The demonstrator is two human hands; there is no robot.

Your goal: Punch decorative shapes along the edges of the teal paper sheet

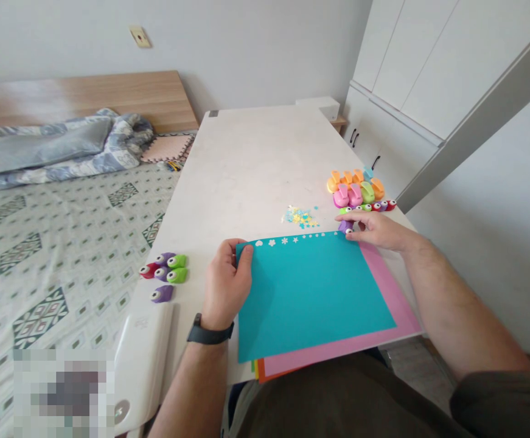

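A teal paper sheet (310, 292) lies on top of a pink sheet (392, 292) and other coloured sheets at the near edge of a white table (246, 158). Small shapes are punched along the teal sheet's far edge. My left hand (226, 283) grips the sheet's far left corner, thumb on top. My right hand (374, 230) is closed on a small purple paper punch (345, 226) at the sheet's far right corner.
Small paper cut-outs (300, 215) lie beyond the sheet. A cluster of coloured punches (356, 188) sits at the table's right edge, another group of punches (167, 271) at the left edge. A bed with a patterned cover (55, 243) stands to the left, white cupboards (406, 73) at the right.
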